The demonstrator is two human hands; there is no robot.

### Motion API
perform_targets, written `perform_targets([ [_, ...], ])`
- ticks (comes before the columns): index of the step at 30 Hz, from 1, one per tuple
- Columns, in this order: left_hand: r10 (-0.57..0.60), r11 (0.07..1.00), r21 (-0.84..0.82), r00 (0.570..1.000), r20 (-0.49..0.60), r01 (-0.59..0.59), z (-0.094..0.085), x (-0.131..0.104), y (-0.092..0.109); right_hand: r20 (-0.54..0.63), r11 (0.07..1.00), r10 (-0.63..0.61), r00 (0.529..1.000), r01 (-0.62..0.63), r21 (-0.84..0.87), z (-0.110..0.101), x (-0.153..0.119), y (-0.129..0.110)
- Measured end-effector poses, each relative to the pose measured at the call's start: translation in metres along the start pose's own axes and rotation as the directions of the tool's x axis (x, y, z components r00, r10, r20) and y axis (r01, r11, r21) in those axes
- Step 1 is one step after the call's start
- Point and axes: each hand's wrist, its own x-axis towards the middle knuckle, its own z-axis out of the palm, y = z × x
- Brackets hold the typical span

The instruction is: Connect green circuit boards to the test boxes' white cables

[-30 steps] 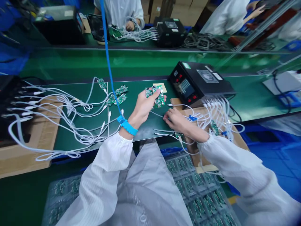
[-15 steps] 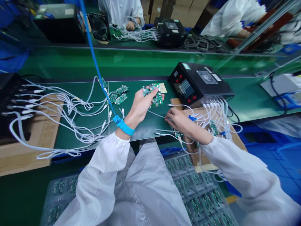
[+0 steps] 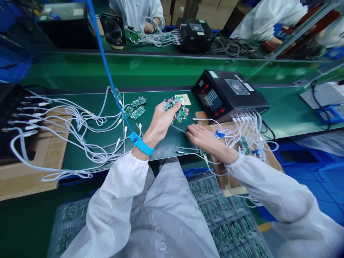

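At the far left a black box (image 3: pixel 10 118) is cut off by the frame edge, and many thin white cables (image 3: pixel 67 125) run out of it in loops over the green mat (image 3: pixel 161 143). A few small green circuit boards (image 3: pixel 135 107) lie loose on the mat behind the blue coiled cord (image 3: pixel 107 71), which goes down to a blue wrist strap (image 3: pixel 142 144).

The left hand (image 3: pixel 161 122) is raised over the mat and its fingers are closed around a small stack of green circuit boards (image 3: pixel 176 109); how many boards are in the stack is hard to tell.

The right hand (image 3: pixel 200 136) rests low on the mat, just beside the left hand, palm down. Its fingertips are at a thin white cable end (image 3: pixel 178 128), but they are hidden under the hand, so I cannot tell if they pinch it.

To the right stands a black tester unit with red buttons (image 3: pixel 228 93), and white plugs (image 3: pixel 247 120) fill its front edge. On the lap, clear plastic trays of green boards (image 3: pixel 228 222) are partly covered by the sleeves.
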Motion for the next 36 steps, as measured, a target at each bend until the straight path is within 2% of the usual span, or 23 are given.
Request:
perform_targets([
  [3, -0.023, 0.999, -0.049, 0.999, 0.023, 0.024, -0.002, -0.001, 0.002, -0.002, 1.0, -0.008, 1.0, 0.008, -0.003, 0.002, 0.003, 0.002],
  [7, -0.085, 0.992, -0.087, 0.992, 0.096, 0.093, -0.006, -0.007, 0.01, -0.008, 0.993, 0.029, 1.0, -0.028, 0.116, 0.005, 0.005, 0.006],
  [13, -0.031, 0.999, 0.016, 0.998, 0.055, 0.03, -0.011, -0.022, 0.02, -0.053, 0.948, 0.085, 0.995, -0.064, 0.311, 0.01, 0.0, 0.014],
  [19, -0.019, 0.999, 0.048, 0.999, 0.027, 0.017, -0.017, -0.028, 0.026, -0.121, 0.783, 0.2, 0.972, -0.084, 0.616, 0.0, 0.001, 0.024],
  [24, 0.008, 0.999, 0.038, 0.999, -0.048, -0.006, -0.034, -0.029, 0.038, -0.081, 0.679, 0.28, 0.957, -0.138, 0.721, -0.014, 0.003, 0.029],
  [27, 0.017, 1.0, 0.027, 0.998, -0.055, -0.015, -0.045, -0.033, 0.043, -0.055, 0.603, 0.308, 0.95, -0.151, 0.783, -0.023, 0.01, 0.028],
  [30, -0.008, 1.0, -0.016, 1.0, -0.027, 0.007, -0.049, -0.042, 0.046, -0.076, 0.55, 0.294, 0.953, -0.103, 0.829, -0.03, 0.035, 0.03],
  [32, -0.047, 0.997, -0.056, 0.998, 0.036, 0.048, -0.048, -0.05, 0.048, -0.123, 0.553, 0.267, 0.956, -0.047, 0.832, -0.034, 0.071, 0.033],
  [34, -0.078, 0.991, -0.101, 0.989, 0.128, 0.091, -0.048, -0.058, 0.053, -0.192, 0.571, 0.222, 0.956, 0.032, 0.82, -0.038, 0.125, 0.031],
  [36, -0.095, 0.98, -0.152, 0.975, 0.203, 0.127, -0.049, -0.066, 0.061, -0.276, 0.584, 0.165, 0.947, 0.131, 0.801, -0.045, 0.192, 0.02],
])
